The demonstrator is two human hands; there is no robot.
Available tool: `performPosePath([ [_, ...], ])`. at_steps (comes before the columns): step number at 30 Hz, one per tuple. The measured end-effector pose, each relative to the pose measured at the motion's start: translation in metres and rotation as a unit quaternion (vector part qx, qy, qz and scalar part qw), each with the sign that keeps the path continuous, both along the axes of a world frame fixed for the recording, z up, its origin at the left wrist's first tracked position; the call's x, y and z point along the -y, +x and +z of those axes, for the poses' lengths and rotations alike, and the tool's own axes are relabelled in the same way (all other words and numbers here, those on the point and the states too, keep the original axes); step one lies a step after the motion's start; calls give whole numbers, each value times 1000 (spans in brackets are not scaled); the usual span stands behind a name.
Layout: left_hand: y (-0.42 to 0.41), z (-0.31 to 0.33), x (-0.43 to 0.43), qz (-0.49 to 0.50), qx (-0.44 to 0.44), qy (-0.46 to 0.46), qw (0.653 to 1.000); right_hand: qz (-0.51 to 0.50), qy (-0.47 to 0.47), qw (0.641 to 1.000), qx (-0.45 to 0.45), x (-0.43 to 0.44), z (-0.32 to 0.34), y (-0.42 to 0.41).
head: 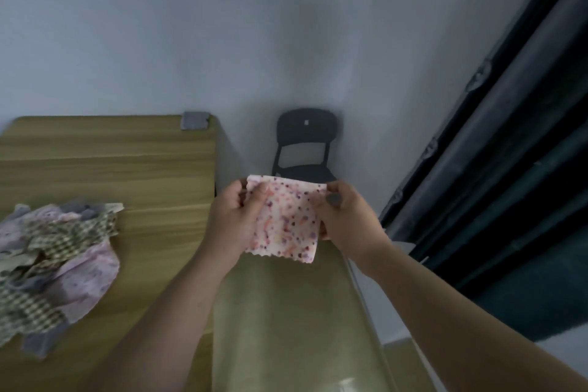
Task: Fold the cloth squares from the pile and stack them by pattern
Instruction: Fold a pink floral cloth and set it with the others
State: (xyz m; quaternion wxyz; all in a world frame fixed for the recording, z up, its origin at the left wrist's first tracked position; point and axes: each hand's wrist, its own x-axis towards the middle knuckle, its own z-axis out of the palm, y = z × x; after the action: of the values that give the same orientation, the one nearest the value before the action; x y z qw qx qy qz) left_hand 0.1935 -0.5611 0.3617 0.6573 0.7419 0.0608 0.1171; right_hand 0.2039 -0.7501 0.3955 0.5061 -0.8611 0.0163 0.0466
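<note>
2 hands on 1 cloth square, held up in the air just past the right edge of the table, in front of the dark chair. Left hand pinches the upper left corner, thumb on the front face and fingers behind. Right hand pinches the upper right edge the same way. The bottom hem hangs free with a zigzag cut.

Handling read: thin, very light, fully limp, no stiffness to lean on. It drapes from the 2 pinch points, so it will likely sag or curl wherever it's unsupported. Not fragile, and it doesn't look slippery. Best holds are the corners or the ends of 1 edge, pulled taut so the edges line up for the fold. Laying it flat on the table should give a cleaner crease than folding mid-air.

The frame is soft, so I can't tell if it's 1 layer or already doubled.

The pile of mixed checked and pinkish pieces sits on the table's left side, well apart from the hands. A small grey piece lies at the far corner, possibly a folded cloth.
</note>
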Motion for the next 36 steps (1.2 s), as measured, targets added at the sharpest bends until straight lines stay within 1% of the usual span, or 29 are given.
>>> performPosePath([
  [2,40,-1,10,26,-9,2,1000,12,30,999,-26,9,-3,38],
  [4,69,-4,11,46,-41,-8,998,21,29,999,-30,11,-6,67],
  [5,88,-6,11,52,-61,-26,996,26,26,999,-26,10,-9,89],
  [8,126,-11,0,39,-116,-142,982,22,27,999,-9,4,-15,136],
  [9,135,-12,-4,36,-126,-168,977,20,33,999,-11,1,-19,149],
  [10,156,-16,-14,47,-129,-183,974,32,31,999,-12,-7,-25,179],
  [11,160,-16,-17,42,-130,-184,973,32,28,999,-12,-10,-26,187],
  [12,173,-18,-23,52,-132,-184,973,40,24,999,-15,-16,-29,207],
  [13,201,-24,-34,70,-125,-176,974,62,23,998,-17,-27,-38,245],
  [14,204,-23,-37,70,-134,-166,975,73,15,997,-21,-30,-41,252],
  [17,239,-25,-54,68,-139,-137,979,116,36,992,-33,-55,-52,302],
  [18,239,-25,-56,67,-147,-121,980,122,40,991,-39,-57,-56,305],
  [19,277,-30,-69,93,-149,-113,978,150,40,987,-40,-73,-62,351],
  [21,300,-31,-83,118,-168,-87,975,179,48,981,-61,-87,-60,383],
  [22,327,-30,-99,149,-172,-80,970,204,58,974,-80,-104,-61,419],
  [24,357,-23,-116,182,-179,-79,964,240,69,963,-105,-128,-59,458],
  [26,383,-20,-134,197,-179,-66,962,266,67,953,-127,-155,-56,490],
  [29,427,-26,-178,219,-181,-74,956,309,56,933,-176,-207,-64,540],
  [33,465,-46,-228,214,-198,-49,955,351,15,917,-188,-255,-77,579],
  [36,502,-61,-274,204,-206,-43,956,371,6,905,-209,-301,-93,619],
])
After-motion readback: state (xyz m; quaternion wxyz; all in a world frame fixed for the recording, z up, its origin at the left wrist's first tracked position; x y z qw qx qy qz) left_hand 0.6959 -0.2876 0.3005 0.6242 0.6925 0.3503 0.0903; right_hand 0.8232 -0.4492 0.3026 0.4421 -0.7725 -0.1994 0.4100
